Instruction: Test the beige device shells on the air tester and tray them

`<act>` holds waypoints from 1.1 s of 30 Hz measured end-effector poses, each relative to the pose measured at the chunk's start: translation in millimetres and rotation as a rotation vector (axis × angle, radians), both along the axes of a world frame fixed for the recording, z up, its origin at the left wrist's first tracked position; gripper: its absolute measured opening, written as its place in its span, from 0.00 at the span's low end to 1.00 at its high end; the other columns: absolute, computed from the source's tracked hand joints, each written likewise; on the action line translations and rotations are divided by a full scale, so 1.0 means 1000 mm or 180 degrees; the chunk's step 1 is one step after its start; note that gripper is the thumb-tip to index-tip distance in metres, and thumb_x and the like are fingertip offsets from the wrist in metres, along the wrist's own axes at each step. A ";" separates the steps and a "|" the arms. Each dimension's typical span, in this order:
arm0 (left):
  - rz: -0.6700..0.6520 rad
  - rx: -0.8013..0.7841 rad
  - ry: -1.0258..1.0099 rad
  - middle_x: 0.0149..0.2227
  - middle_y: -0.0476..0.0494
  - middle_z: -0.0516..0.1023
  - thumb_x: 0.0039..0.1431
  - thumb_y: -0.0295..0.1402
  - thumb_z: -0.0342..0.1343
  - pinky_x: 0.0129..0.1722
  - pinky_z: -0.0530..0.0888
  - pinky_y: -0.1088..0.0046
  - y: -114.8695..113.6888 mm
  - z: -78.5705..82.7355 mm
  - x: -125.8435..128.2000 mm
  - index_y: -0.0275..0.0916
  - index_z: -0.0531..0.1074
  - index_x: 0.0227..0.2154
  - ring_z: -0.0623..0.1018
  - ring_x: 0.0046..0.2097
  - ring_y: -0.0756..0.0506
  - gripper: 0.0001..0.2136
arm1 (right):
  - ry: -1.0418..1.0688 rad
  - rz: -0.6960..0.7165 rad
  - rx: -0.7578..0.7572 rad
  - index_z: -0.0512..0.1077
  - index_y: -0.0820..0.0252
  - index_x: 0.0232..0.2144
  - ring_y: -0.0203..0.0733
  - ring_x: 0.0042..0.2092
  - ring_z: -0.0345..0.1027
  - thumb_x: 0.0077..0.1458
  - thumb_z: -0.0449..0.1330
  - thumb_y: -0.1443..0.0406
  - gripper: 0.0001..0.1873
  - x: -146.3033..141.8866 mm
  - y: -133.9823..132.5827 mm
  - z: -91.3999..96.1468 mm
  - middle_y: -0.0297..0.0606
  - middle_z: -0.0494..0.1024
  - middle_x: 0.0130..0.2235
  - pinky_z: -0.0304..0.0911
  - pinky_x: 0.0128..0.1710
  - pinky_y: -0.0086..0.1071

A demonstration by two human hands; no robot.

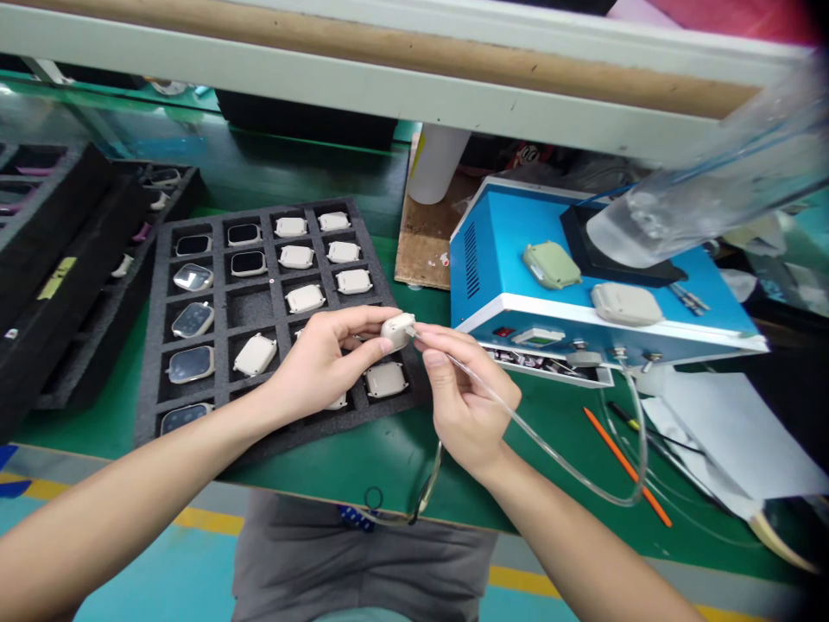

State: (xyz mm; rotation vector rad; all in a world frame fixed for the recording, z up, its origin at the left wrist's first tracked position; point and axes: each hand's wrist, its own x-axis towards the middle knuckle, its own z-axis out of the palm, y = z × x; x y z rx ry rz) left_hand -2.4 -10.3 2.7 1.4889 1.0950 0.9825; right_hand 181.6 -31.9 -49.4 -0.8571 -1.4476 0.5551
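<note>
My left hand (324,363) holds a small beige watch-shaped case (397,329) between thumb and fingers, above the near right corner of a black foam tray (256,307). My right hand (463,393) pinches the end of a thin clear tube (550,449) against the case's right side. The tube curves across the green table to the front of a blue box machine (498,259). The tray's compartments hold several more cases, some beige side up, some with dark screens up.
Two cases, a green one (551,264) and a beige one (625,303), lie on the blue machine beside a black pad. A blurred clear bottle (705,199) hangs at upper right. An orange pen (625,466) and white paper (731,432) lie right. More black trays (58,268) stand left.
</note>
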 end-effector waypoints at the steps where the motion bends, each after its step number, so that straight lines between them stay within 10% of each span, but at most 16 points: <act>1: -0.0001 0.0002 -0.0006 0.51 0.38 0.86 0.61 0.36 0.67 0.52 0.81 0.63 0.000 0.000 0.000 0.37 0.83 0.51 0.85 0.51 0.37 0.17 | -0.0012 -0.0002 0.0014 0.82 0.51 0.47 0.47 0.49 0.82 0.68 0.62 0.69 0.11 0.000 0.000 0.000 0.40 0.87 0.47 0.82 0.49 0.45; 33: -0.0048 0.0020 -0.0005 0.50 0.36 0.87 0.59 0.44 0.70 0.53 0.83 0.62 0.005 0.007 -0.002 0.37 0.83 0.49 0.86 0.51 0.37 0.20 | -0.0132 -0.0070 0.0156 0.81 0.55 0.43 0.42 0.47 0.83 0.66 0.61 0.71 0.10 -0.003 0.006 0.013 0.42 0.87 0.45 0.80 0.50 0.38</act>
